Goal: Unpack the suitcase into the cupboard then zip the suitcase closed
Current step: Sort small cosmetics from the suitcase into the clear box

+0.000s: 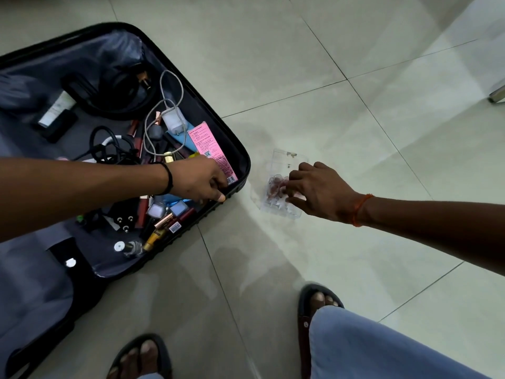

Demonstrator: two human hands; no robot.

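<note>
Suitcase (240,162) lies open on the floor at left, full of clutter. My left hand (199,181) curls inside its right edge; whether it grips anything, I cannot tell. My right hand (317,190) rests loose, spread fingers on a clear box (284,160) just beside it.

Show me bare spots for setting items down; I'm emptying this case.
Bare floor tiles lie beyond the clear plastic box, and between the suitcase rim and the sandalled feet. Crowded: the suitcase's near corner under the left hand, full of cables and cosmetics.
</note>
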